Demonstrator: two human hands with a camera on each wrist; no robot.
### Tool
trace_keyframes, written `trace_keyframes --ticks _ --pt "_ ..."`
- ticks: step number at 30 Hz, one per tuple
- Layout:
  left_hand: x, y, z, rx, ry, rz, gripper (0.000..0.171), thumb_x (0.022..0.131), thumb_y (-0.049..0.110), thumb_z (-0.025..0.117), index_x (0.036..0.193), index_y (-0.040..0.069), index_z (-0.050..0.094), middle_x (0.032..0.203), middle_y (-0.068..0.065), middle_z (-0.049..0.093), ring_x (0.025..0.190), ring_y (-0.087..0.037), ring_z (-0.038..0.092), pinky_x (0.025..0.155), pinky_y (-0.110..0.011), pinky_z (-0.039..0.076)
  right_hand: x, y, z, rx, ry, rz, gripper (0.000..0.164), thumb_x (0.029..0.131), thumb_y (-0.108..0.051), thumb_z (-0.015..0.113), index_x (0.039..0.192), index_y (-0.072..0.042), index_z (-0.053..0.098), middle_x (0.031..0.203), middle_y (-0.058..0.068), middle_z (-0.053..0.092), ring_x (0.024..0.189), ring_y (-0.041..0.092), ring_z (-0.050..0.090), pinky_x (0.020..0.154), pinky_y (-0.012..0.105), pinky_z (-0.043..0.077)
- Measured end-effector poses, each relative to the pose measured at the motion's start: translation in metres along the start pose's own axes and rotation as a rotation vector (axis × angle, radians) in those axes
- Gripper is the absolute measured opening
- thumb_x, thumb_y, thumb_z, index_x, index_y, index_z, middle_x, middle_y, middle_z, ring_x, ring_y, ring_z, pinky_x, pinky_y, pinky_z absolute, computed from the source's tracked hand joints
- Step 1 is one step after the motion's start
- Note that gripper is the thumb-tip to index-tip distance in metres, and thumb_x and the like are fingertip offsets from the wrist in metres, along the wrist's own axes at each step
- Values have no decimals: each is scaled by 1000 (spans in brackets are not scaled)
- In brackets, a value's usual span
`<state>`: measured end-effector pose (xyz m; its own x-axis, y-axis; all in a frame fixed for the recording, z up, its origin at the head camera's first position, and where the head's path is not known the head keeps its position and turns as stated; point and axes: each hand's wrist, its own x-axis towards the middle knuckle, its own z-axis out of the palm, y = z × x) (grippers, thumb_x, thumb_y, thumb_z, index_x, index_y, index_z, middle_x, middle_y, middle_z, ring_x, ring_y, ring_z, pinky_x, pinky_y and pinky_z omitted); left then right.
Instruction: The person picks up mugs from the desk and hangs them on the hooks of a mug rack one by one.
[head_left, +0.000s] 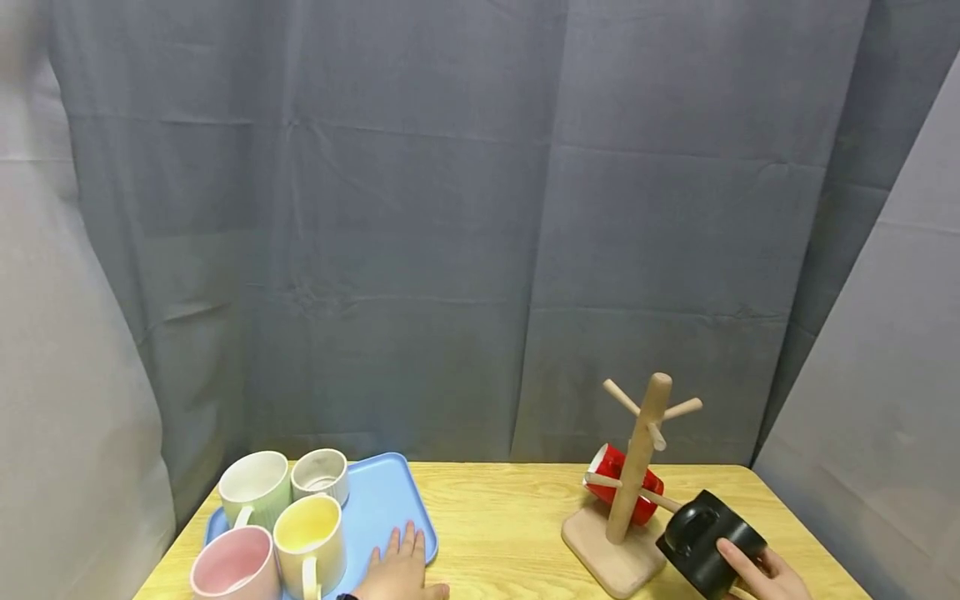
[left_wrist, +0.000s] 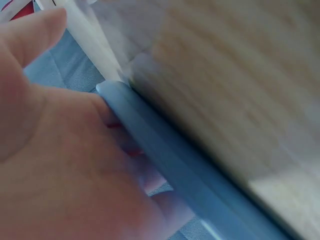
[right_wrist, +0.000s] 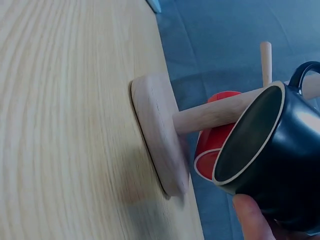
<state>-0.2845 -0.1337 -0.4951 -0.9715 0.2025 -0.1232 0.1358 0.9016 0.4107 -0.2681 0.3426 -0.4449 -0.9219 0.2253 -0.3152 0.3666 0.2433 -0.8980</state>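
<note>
My right hand (head_left: 772,575) grips a black mug (head_left: 712,542) by its body, thumb on its side. The mug is tilted, its handle turned toward a lower peg of the wooden mug tree (head_left: 637,483); I cannot tell whether the peg is inside the handle. A red mug (head_left: 613,461) hangs tilted on the far side of the post. In the right wrist view the black mug's mouth (right_wrist: 252,132) faces the base. My left hand (head_left: 401,571) lies with fingers extended at the right edge of the blue tray (head_left: 378,492); its thumb stands apart in the left wrist view.
On the tray's left side stand a green mug (head_left: 264,492), a grey-white mug (head_left: 337,483), a cream mug with yellow inside (head_left: 322,554) and a pink mug (head_left: 243,575). Upper pegs (head_left: 684,408) jut from the post. Grey cloth (head_left: 420,250) hangs behind the wooden table (head_left: 502,525).
</note>
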Motion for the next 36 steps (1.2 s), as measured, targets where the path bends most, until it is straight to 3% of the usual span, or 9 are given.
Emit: trace_keyframes --ticks 4,8,15,18,23,29,36 --pt "1 1 3 14 -1 -15 89 80 45 73 139 -13 41 151 -33 34 141 -55 30 107 -74 25 0 2 6 77 -62 31 104 91 -55 56 144 22 11 93 17 70 86 31 70 76 43 59" --pt "4 -1 6 15 -8 -24 90 80 46 73 140 -13 41 152 -32 34 141 -54 30 108 -74 26 0 1 11 64 -94 33 108 91 -58 53 142 26 7 99 33 66 90 39 70 78 46 59" --pt "5 -3 6 -1 3 -22 90 79 45 74 140 -13 41 152 -33 34 141 -55 29 108 -74 25 2 2 23 -29 -121 51 113 89 -68 47 137 29 15 107 37 63 93 34 70 77 39 58" --pt "4 -2 6 1 20 -26 90 78 44 75 139 -13 42 151 -33 35 140 -55 30 107 -74 25 5 4 29 5 -150 69 113 90 -69 45 138 28 14 107 36 63 94 35 70 79 41 59" --pt "3 1 5 10 22 -27 90 78 45 75 139 -13 42 151 -33 36 140 -55 31 107 -74 27 8 6 34 38 -187 83 111 90 -71 43 137 26 19 102 24 68 91 30 70 79 40 59" --pt "1 3 3 11 21 -30 89 79 44 75 138 -14 42 151 -33 36 140 -55 31 106 -75 26 13 10 34 63 -368 56 109 92 -71 36 136 27 20 104 15 72 94 24 69 82 40 58" --pt "1 3 3 3 36 -26 90 79 45 75 138 -14 42 151 -34 35 140 -55 31 106 -75 26 21 6 32 128 -452 44 103 95 -66 37 142 23 15 104 11 72 94 23 70 83 35 58"
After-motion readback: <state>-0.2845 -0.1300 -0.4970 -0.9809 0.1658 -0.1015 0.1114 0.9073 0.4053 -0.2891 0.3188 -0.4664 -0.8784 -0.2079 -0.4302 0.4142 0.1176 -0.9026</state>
